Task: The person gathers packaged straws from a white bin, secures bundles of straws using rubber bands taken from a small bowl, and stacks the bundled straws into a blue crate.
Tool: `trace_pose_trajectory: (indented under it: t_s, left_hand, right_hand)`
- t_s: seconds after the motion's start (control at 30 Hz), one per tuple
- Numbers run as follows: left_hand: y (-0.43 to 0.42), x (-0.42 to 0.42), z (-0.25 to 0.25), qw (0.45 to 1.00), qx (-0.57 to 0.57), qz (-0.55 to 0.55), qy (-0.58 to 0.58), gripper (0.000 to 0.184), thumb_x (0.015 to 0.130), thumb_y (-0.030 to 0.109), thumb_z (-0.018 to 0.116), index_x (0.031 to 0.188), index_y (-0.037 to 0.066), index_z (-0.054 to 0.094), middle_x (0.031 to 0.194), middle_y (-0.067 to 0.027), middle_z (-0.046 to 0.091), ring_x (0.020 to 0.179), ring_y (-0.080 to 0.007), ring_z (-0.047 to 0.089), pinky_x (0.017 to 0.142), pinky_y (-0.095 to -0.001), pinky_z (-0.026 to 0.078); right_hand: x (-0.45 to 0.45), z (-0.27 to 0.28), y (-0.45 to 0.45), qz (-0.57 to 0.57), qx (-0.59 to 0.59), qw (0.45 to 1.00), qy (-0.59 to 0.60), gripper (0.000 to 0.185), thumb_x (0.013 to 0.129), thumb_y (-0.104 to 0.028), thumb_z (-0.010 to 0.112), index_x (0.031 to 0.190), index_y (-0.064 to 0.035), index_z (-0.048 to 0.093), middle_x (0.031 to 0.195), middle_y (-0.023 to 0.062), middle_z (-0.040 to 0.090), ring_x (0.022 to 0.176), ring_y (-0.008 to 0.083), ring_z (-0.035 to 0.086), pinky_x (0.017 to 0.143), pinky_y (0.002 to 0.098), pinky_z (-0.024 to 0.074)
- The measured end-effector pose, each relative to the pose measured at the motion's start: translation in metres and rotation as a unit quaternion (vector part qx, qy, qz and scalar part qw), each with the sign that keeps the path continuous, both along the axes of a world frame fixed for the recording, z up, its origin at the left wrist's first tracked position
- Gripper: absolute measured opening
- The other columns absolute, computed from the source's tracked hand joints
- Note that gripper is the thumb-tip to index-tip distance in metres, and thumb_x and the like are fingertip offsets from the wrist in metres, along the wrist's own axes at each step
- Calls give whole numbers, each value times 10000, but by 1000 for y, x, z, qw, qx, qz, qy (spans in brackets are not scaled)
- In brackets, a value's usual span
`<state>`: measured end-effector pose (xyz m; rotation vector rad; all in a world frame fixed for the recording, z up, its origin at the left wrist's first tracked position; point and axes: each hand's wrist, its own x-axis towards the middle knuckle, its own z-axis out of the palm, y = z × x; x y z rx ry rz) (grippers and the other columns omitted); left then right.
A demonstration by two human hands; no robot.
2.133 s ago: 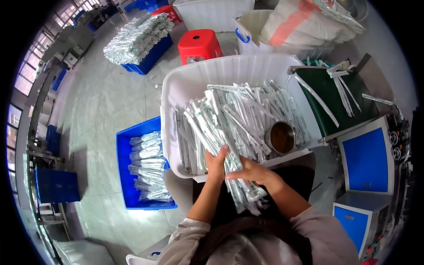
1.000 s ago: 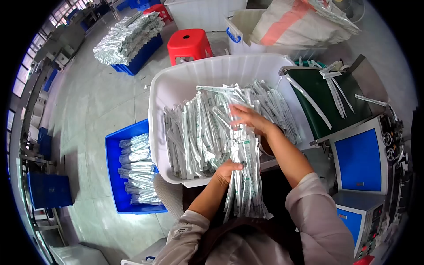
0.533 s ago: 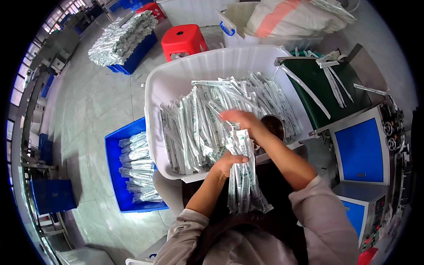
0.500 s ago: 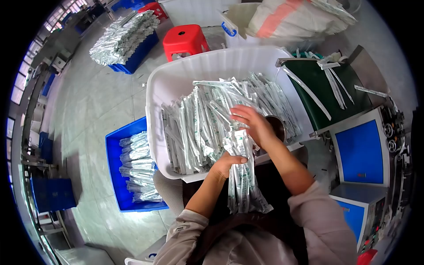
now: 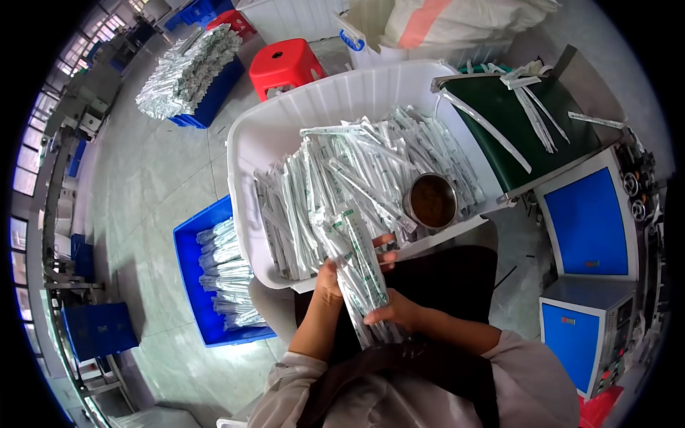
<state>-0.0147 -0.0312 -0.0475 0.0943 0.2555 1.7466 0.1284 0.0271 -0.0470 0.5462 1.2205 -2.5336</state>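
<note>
A bundle of long, narrow wrapped packets with green print (image 5: 362, 260) is held in front of my lap, tilted with its upper end to the left. My left hand (image 5: 330, 280) grips its left side, and fingertips show past its right edge. Lower down, my right hand (image 5: 396, 312) holds the bundle from the right, thumb across the front. Just beyond, a large white tub (image 5: 246, 143) contains many loose packets of the same kind (image 5: 314, 178). A round metal bowl with a brown inside (image 5: 432, 201) rests among them at the tub's right.
On the left floor stands a blue crate (image 5: 187, 274) of stacked packets. Farther off are another heaped blue crate (image 5: 214, 100) and a red stool (image 5: 285, 65). To the right, a green conveyor belt (image 5: 485, 107) carries loose strips beside a blue-panelled machine (image 5: 589, 221).
My right hand has come down from over the tub to the lower part of the bundle. The bundle has shifted left and tilted. The metal bowl is now uncovered.
</note>
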Motion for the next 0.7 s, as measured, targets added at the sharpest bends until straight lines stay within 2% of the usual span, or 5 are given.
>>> trace_pose_trajectory:
  t_s: [0.1,0.23,0.3,0.37,0.7]
  left_hand:
    - [7,-4,-16,998,-46,-16,37,797,604,65,661,1287,17,252,821,-118,514,735,-243,541,700,-367,463]
    - [13,-12,-26,986,-137,-11,98,552,617,47,610,1127,14,400,768,-93,509,687,-226,538,665,-356,445]
    - [13,-11,-22,964,-210,15,160,453,627,29,584,1053,-7,433,777,-95,521,672,-229,549,632,-358,459]
    - [13,-9,-21,959,-235,9,160,428,627,27,577,1032,-15,444,782,-98,527,668,-232,556,616,-360,466]
    - [11,-9,1,927,-278,32,249,289,615,45,591,886,-28,526,748,-93,556,655,-221,571,602,-348,482]
  right_hand:
    - [2,-1,12,-4,-51,999,-18,453,664,-175,687,1040,-1,505,927,66,557,836,134,525,738,270,420]
    - [-10,-1,88,-87,221,971,-17,211,818,-152,567,965,-1,559,913,69,605,736,156,585,662,264,476]
    - [-29,-27,142,-246,483,840,-34,143,804,-97,518,856,9,598,762,118,629,688,184,610,598,315,484]
    - [-47,-68,180,-54,764,624,-156,146,777,-108,520,774,1,617,783,183,614,696,316,603,603,382,487]
    - [-56,-78,172,-14,761,596,-257,139,750,-94,515,768,-36,639,793,185,610,788,331,594,670,399,481]
